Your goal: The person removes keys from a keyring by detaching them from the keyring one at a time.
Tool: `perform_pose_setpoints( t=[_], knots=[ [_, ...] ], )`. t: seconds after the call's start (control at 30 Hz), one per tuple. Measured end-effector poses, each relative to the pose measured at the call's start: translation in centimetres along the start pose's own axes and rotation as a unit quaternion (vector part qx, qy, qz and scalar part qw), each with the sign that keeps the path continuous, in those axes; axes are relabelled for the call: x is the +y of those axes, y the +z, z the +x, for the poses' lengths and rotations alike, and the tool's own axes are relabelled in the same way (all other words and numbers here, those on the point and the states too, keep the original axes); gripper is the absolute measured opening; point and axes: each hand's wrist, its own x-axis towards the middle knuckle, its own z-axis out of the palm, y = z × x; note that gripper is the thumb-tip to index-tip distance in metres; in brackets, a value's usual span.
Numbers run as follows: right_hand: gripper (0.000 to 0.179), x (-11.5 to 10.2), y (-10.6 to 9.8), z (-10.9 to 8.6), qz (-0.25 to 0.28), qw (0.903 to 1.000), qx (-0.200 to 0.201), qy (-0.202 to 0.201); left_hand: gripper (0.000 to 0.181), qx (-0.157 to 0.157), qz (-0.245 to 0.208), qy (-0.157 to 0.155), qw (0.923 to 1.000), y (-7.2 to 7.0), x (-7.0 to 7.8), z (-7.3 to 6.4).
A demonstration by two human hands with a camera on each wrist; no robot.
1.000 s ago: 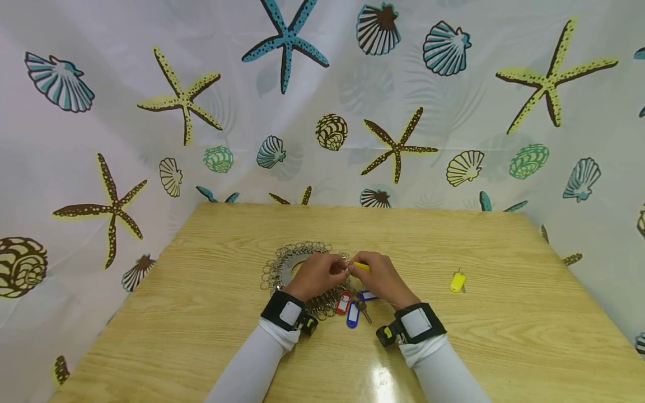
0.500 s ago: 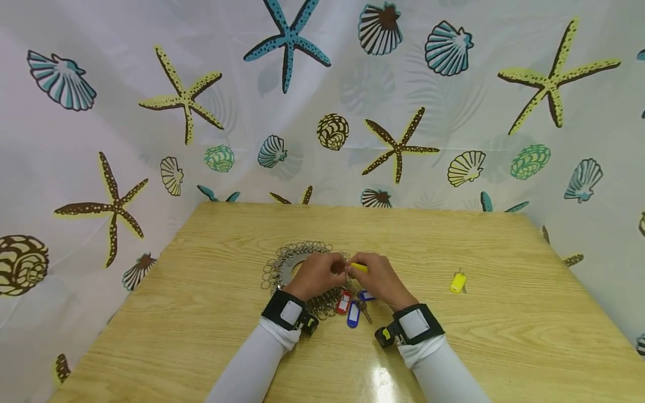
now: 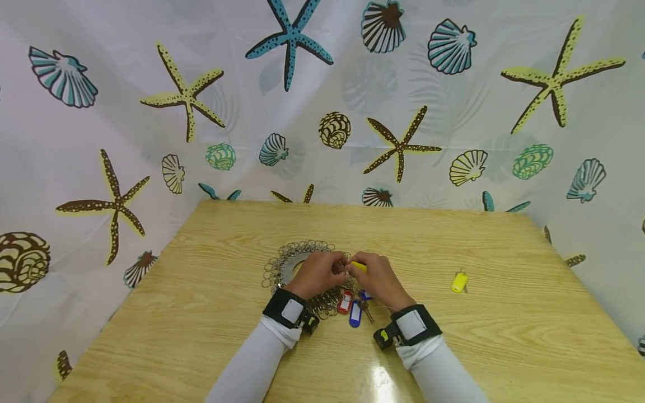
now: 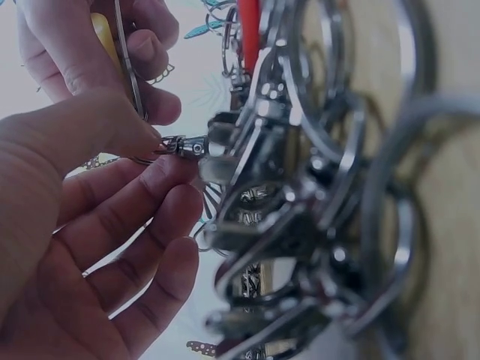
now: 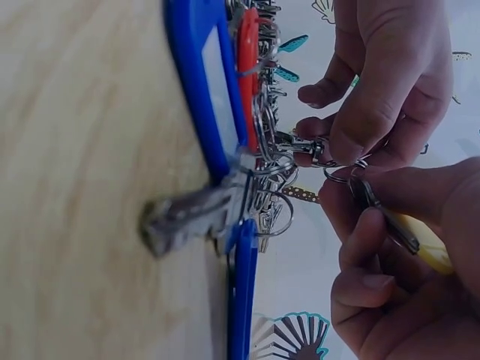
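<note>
My left hand [image 3: 318, 274] pinches a small metal swivel clasp [image 4: 184, 146] between thumb and index finger. This clasp hangs off a flat metal hoop [image 3: 286, 271] that is crowded with clasps and split rings. Close against the left fingertips, my right hand [image 3: 378, 277] holds a yellow key tag [image 5: 426, 241] and its key [image 5: 401, 231]. A split ring [image 5: 337, 177] spans the two hands' fingertips in the right wrist view. Below the hands, a red key tag [image 3: 345, 301], a blue key tag [image 3: 355, 314] and a key [image 3: 368, 312] lie by the hoop.
Another blue tag [image 3: 365, 295] is partly covered by the right hand. Farther right on the wooden table [image 3: 227, 330] lies a second yellow tag [image 3: 459, 282] with a key. A cloth [image 3: 312, 112] printed with shells and starfish hangs behind the table.
Both hands stay together over the hoop's right side. The right hand and wrist have shifted slightly left, covering more of the second blue tag. The head view has moved a little.
</note>
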Motion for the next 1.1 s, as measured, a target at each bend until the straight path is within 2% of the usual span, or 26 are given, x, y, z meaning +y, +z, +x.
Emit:
perform_pose_setpoints(
  t=[0.3, 0.53, 0.83, 1.1],
  knots=[
    [0.010, 0.1, -0.1, 0.0, -0.004, 0.9998, 0.017, -0.007, 0.020, -0.004, 0.000, 0.004, 1.0000, 0.1, -0.1, 0.1],
    [0.012, 0.0, -0.7, -0.1, 0.001, 0.9997, -0.011, -0.020, 0.020, -0.003, 0.012, -0.014, 0.9998, 0.0, 0.0, 0.0],
    [0.013, 0.1, -0.9, 0.0, 0.000, 0.9996, -0.023, -0.019, 0.020, -0.003, -0.001, 0.006, 1.0000, 0.1, -0.3, 0.2],
    [0.015, -0.1, -1.0, 0.0, -0.004, 0.9994, -0.020, -0.028, 0.015, 0.000, -0.010, 0.006, 0.9999, 0.1, -0.5, 0.2]
  ],
)
